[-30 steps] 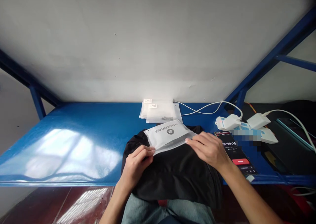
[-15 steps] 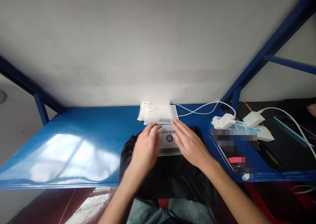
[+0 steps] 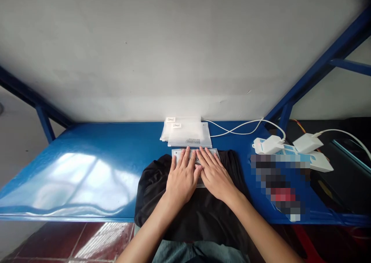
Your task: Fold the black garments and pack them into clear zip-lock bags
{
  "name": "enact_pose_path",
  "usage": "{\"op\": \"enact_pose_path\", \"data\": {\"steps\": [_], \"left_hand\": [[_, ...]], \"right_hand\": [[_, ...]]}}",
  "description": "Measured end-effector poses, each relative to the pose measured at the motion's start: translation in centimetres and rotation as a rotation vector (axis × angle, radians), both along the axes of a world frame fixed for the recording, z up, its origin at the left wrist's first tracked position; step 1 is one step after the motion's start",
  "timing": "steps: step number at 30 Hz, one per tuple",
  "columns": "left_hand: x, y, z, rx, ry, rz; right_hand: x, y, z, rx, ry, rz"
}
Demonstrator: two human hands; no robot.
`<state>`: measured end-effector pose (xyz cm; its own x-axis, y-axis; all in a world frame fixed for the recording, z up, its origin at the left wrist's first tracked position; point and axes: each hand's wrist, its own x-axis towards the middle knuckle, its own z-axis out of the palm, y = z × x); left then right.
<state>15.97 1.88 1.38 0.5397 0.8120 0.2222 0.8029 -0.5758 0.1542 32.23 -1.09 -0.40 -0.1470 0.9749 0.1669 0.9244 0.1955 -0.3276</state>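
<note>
Both palms lie flat, side by side, on a translucent plastic pouch (image 3: 175, 153) that rests on black cloth (image 3: 153, 181). My left hand (image 3: 183, 176) covers the pouch's left part, fingers stretched forward. On its right part lies my right hand (image 3: 213, 173), fingers likewise extended and slightly apart. Most of the pouch's print is hidden under the hands. Just beyond the fingertips, against the wall, sits a stack of frosted plastic pouches (image 3: 188, 134) with small white labels on the upper ones.
A blue tabletop (image 3: 116, 143) carries all this. To the right are a white power strip (image 3: 321, 161) with chargers (image 3: 307, 143) plugged in, a white cable (image 3: 246, 132) and a pixelated phone-like item (image 3: 279, 185). Blue metal bars (image 3: 319, 73) rise at both sides.
Both hands have come down from just above the pouch and now press flat on it, closer together. The view has shifted slightly.
</note>
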Motion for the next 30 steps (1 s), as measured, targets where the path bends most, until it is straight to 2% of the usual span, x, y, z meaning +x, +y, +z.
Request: {"op": "enact_pose_path", "data": {"steps": [10,15,19,21,23,25,28,30], "left_hand": [[0.1,0.2,-0.2,-0.021,0.019,0.013],[0.3,0.0,-0.4,-0.007,0.039,0.022],[-0.4,0.0,0.9,0.068,-0.026,0.061],[-1.3,0.0,2.3,0.09,-0.07,0.178],[-2.2,0.0,3.7,0.017,-0.063,0.322],[-2.6,0.1,4.7,-0.133,0.0,0.391],[-2.6,0.2,5.2,-0.277,0.064,0.362],[-2.5,0.1,5.2,-0.278,-0.017,0.33]], "right_hand": [[-0.1,0.1,0.3,-0.045,-0.045,-0.011],[-0.3,0.3,-0.2,-0.024,-0.081,-0.023],[-0.1,-0.1,0.5,0.029,-0.076,-0.017],[0.1,-0.9,1.8,0.1,-0.067,-0.121],[0.4,-2.0,3.5,0.123,-0.069,-0.32],[0.5,-2.9,4.9,0.017,-0.062,-0.49],[0.5,-3.5,5.7,-0.194,0.006,-0.536],[0.7,-3.5,5.3,-0.212,0.133,-0.51]]}}
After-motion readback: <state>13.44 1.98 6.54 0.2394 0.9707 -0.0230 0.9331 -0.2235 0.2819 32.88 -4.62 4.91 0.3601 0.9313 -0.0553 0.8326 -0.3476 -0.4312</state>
